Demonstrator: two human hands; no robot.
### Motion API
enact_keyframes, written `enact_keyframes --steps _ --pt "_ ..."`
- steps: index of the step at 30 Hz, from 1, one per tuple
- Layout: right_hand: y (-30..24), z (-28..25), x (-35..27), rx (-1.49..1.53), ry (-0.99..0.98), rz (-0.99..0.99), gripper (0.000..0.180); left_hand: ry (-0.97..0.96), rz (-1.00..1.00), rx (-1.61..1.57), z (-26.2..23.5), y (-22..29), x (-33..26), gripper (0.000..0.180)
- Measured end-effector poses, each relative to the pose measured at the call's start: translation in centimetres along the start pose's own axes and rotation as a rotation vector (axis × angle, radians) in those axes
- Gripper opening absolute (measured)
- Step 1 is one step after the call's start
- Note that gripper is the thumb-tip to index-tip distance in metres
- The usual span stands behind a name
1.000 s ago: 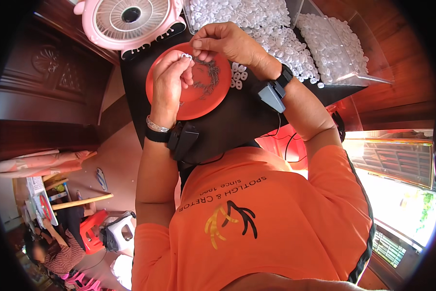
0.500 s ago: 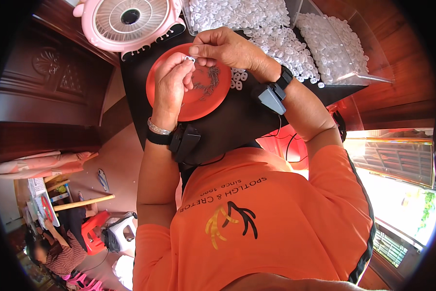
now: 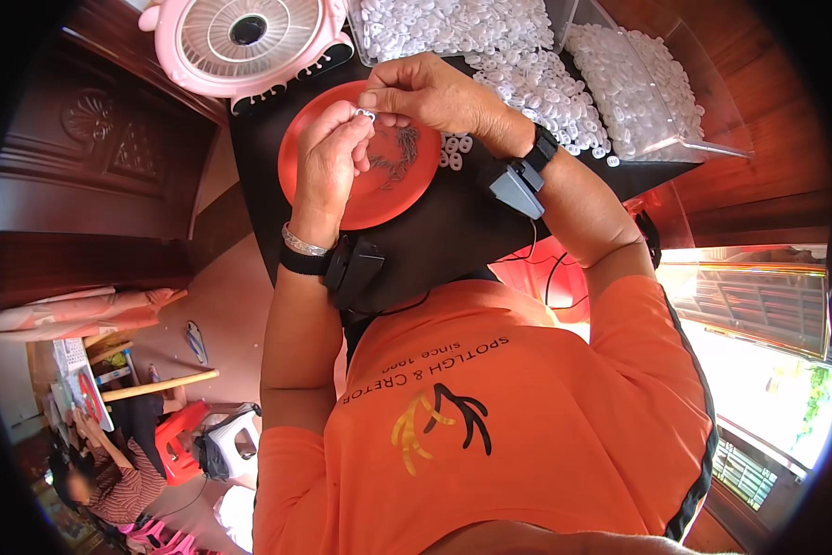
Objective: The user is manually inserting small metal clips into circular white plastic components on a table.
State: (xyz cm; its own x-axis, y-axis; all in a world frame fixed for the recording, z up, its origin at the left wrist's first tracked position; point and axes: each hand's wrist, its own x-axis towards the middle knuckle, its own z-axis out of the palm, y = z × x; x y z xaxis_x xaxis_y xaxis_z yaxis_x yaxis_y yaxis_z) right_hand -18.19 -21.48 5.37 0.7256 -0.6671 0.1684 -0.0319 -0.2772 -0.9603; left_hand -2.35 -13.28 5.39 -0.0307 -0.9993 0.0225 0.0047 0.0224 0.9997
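My left hand is closed in a pinch on a small white plastic piece with holes. Just beside it my right hand is also pinched, its thumb and forefinger meeting at the piece; whatever lies between those fingertips is too small to make out. Both hands hover over a round orange-red plate. Thin grey metal pins lie scattered on the plate. A few more white pieces rest on the black table by the plate's right rim.
Heaps of white pieces spread at the back, with a clear bin of them at the right. A pink fan stands back left. Another person sits at lower left near a red stool.
Both hands keep almost the same place, with only slight finger movement at the white piece. At lower left the other person's arm has shifted.
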Motion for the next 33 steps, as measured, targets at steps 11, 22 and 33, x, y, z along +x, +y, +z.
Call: enact_keyframes --steps 11,22,33 --pt "-1.5 -0.5 -0.4 -0.285 0.037 0.006 0.036 0.014 0.022 -0.075 0.4 -0.5 0.2 0.017" --pt "2.7 -6.4 -0.5 -1.001 0.179 0.077 0.022 0.11 -0.002 -0.074 -0.6 0.0 0.1 0.018" --pt "4.0 -4.9 0.8 -1.094 0.061 0.121 0.022 0.089 0.04 -0.09 -0.4 0.0 0.1 0.019"
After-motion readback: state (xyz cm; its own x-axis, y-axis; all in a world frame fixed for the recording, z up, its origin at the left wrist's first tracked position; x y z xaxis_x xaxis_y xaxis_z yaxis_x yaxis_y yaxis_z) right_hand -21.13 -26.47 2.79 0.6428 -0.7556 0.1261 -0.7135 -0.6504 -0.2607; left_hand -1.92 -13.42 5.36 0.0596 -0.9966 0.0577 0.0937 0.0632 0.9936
